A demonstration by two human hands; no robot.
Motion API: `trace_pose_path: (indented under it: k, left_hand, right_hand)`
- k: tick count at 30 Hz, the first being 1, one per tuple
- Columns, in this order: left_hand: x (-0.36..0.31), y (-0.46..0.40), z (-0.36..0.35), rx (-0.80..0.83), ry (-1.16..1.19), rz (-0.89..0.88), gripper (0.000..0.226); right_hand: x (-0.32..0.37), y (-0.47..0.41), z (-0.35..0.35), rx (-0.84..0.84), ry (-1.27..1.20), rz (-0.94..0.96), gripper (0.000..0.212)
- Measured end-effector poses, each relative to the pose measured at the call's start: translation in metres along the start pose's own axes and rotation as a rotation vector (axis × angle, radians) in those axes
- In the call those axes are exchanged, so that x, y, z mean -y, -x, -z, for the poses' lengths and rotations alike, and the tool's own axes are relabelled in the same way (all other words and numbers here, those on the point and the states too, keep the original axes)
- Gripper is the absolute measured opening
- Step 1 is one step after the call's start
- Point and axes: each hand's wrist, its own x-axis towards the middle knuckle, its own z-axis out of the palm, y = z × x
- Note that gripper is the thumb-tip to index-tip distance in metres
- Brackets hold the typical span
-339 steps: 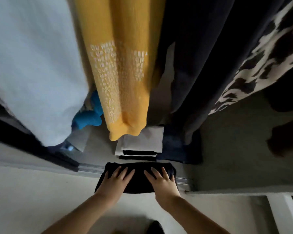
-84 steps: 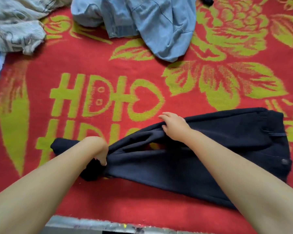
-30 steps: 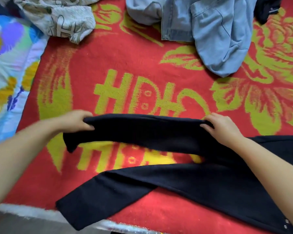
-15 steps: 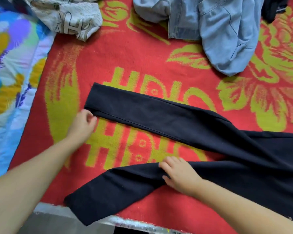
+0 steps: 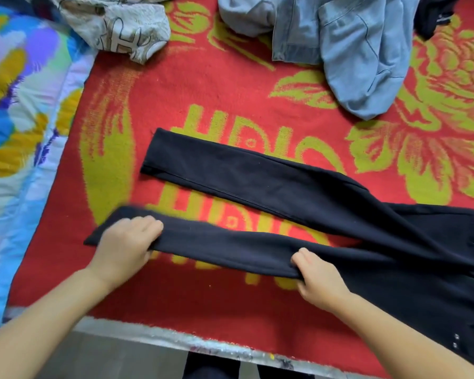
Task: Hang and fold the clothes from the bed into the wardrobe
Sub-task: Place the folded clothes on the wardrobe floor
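Note:
Black trousers [image 5: 285, 184] lie on the red and yellow blanket [image 5: 203, 86] with both legs stretched leftward and the waist at the right edge. The far leg lies flat. My left hand [image 5: 126, 247] grips the near leg close to its cuff, fingers curled over the cloth. My right hand [image 5: 318, 277] pinches the same leg near its middle, along the near edge. The leg between my hands is raised slightly off the blanket.
A light blue denim garment [image 5: 353, 50] lies crumpled at the top right. A grey patterned garment [image 5: 115, 26] lies at the top left, a dark item [image 5: 435, 15] at the top right corner. A colourful quilt [image 5: 19, 127] covers the left side. The bed's edge [image 5: 203, 343] runs below.
The far leg has been laid flat. My left hand has left it and taken the near leg by the cuff; my right hand slid rightward along the near leg and now pinches it.

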Motion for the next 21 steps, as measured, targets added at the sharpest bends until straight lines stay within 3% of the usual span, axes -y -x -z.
trace_pose_path:
  k: [2,3,4,5,6,7,9,10,13,15,18,21]
  left_hand:
    - [0.002,-0.003,0.014,0.013,-0.089,0.000,0.021]
    - [0.000,-0.001,0.014,0.063,-0.061,0.194,0.026]
    - [-0.007,0.016,0.007,0.202,0.088,0.513,0.036]
    - [0.011,0.002,-0.006,0.305,0.229,0.686,0.039]
    - [0.017,0.012,-0.013,0.463,0.361,0.746,0.035]
    - [0.018,0.033,-0.033,0.507,0.330,0.634,0.038]
    - [0.017,0.039,-0.043,0.799,0.012,0.174,0.050]
    - [0.017,0.035,-0.039,0.747,0.008,0.129,0.048]
    - [0.022,-0.024,-0.050,0.392,0.102,0.256,0.032]
    - [0.028,-0.077,-0.058,0.243,0.106,0.284,0.037]
    - [0.049,-0.155,-0.070,0.245,0.014,0.271,0.058]
    - [0.064,-0.215,-0.082,0.478,-0.226,0.238,0.071]
  right_hand:
    - [0.000,0.015,0.002,0.090,0.033,0.137,0.026]
    - [0.003,0.020,0.002,0.136,0.040,0.192,0.030]
    - [0.006,0.024,0.000,0.194,0.042,0.230,0.034]
    - [0.008,0.025,-0.002,0.254,0.054,0.258,0.038]
    - [0.010,0.024,-0.003,0.301,0.073,0.278,0.042]
    - [0.010,0.022,-0.003,0.304,0.075,0.280,0.044]
    - [0.007,0.012,0.001,0.147,-0.024,0.199,0.036]
    - [0.002,0.006,0.006,0.040,-0.093,0.133,0.029]
    - [-0.022,-0.016,0.028,-0.211,-0.141,-0.032,0.017]
    - [-0.043,-0.035,0.048,-0.335,-0.136,-0.101,0.025]
    - [-0.079,-0.082,0.081,-0.440,-0.080,-0.236,0.052]
    - [-0.112,-0.126,0.106,-0.112,0.097,-0.397,0.068]
